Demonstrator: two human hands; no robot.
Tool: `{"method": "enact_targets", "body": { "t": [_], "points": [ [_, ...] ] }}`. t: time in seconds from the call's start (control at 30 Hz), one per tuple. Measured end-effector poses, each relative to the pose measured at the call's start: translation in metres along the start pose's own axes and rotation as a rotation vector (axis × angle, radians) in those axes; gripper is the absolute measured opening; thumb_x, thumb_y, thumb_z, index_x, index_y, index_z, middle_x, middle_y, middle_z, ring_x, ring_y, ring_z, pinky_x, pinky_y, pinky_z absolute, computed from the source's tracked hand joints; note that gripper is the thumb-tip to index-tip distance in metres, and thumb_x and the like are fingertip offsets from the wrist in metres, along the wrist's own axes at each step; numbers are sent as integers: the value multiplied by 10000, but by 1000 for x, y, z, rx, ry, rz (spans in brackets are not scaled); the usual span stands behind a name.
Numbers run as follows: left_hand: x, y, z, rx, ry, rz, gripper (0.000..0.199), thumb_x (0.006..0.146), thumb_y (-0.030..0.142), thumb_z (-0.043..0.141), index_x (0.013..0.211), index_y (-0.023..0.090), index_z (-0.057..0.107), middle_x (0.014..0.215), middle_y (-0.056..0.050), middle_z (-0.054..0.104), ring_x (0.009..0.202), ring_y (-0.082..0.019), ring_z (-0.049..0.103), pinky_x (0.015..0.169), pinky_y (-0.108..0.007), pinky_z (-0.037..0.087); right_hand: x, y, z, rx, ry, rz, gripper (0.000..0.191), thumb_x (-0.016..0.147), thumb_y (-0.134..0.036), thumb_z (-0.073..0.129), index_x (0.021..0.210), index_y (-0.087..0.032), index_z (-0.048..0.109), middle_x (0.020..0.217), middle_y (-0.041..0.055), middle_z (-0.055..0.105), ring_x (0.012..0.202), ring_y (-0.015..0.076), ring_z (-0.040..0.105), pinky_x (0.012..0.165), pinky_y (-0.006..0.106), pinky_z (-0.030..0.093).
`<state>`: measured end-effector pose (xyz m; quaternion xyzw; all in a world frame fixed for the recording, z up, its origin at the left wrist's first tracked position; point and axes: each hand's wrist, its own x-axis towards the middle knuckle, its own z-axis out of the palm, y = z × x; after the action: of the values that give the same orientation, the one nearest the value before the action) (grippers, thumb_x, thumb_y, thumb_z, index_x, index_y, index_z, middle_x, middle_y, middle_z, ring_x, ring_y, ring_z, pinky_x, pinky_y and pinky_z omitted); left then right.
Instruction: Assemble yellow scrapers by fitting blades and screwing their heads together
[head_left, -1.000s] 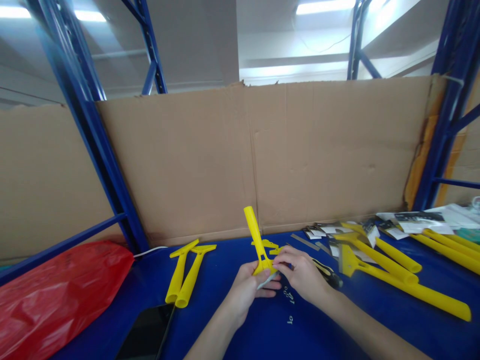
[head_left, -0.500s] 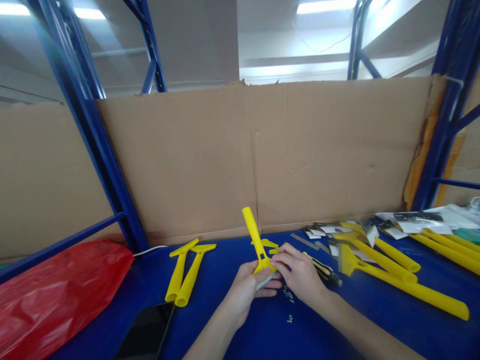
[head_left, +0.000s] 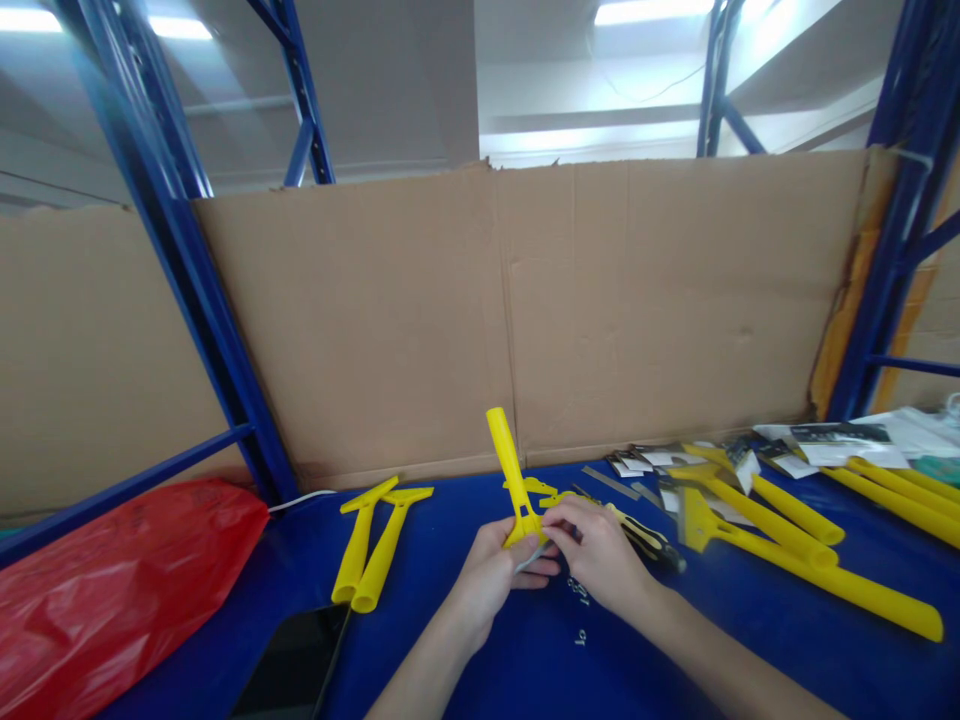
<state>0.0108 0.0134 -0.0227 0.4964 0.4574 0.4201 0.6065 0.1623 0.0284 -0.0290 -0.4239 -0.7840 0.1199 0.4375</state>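
A yellow plastic scraper (head_left: 508,458) points its round handle up and away from me. My left hand (head_left: 491,575) is closed around its wide head, the thumb on top and the fingers beneath. A pale blade-like strip (head_left: 531,556) shows along the head's near edge. My right hand (head_left: 592,545) pinches at the right side of the head; whatever lies between its fingertips is hidden. Small metal fasteners (head_left: 579,590) lie on the blue table below the right hand. Behind the hands are flat yellow pieces (head_left: 538,487).
Two yellow scraper handles (head_left: 379,550) lie left, near a black phone (head_left: 292,665) and a red plastic bag (head_left: 135,590). To the right are a utility knife (head_left: 649,540), metal blades (head_left: 611,482), long yellow scrapers (head_left: 832,585) and packets (head_left: 844,445). Cardboard (head_left: 510,310) stands behind.
The scraper has shifted and tilted very slightly in my left hand. My right fingers have moved slightly at the side of its head, still pinched.
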Motion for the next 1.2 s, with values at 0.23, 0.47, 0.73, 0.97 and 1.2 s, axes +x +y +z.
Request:
{"method": "enact_targets", "body": {
  "t": [0.23, 0.47, 0.73, 0.97, 1.2],
  "points": [
    [2, 0, -2, 70, -28, 23, 446, 661, 443, 722, 959, 120, 649, 923, -125, 713, 719, -189, 681, 678, -295, 490, 4, -4, -1, 18, -31, 111, 218, 751, -40, 516, 673, -198, 644, 673, 10, 671, 618, 155, 619, 579, 253, 475],
    [0, 0, 0, 77, -17, 33, 411, 671, 417, 706, 952, 123, 651, 900, -113, 706, 710, -180, 670, 693, -304, 486, 6, -8, -7, 6, -73, 109, 212, 741, -43, 538, 639, -200, 638, 682, 10, 669, 659, 165, 611, 670, 287, 469],
    [0, 1, 1, 139, -36, 54, 408, 687, 399, 693, 982, 119, 656, 890, -111, 710, 696, -177, 673, 668, -284, 488, 7, -3, -5, 62, -88, 208, 203, 735, -45, 532, 777, -191, 666, 645, 1, 672, 568, 144, 620, 549, 241, 490],
    [2, -2, 0, 153, -40, 64, 332, 712, 351, 677, 939, 111, 656, 860, -104, 706, 659, -161, 666, 633, -265, 487, 6, -6, -6, 40, -130, 228, 277, 731, -32, 534, 901, -184, 691, 673, 14, 682, 641, 169, 645, 627, 266, 499],
    [1, -2, 0, 161, -55, 55, 332, 712, 357, 672, 940, 117, 652, 866, -100, 705, 654, -159, 664, 629, -269, 479, 8, -9, -13, 34, -194, 231, 389, 739, -16, 513, 1060, -174, 666, 652, 1, 674, 541, 147, 611, 535, 236, 469]
  ]
}}
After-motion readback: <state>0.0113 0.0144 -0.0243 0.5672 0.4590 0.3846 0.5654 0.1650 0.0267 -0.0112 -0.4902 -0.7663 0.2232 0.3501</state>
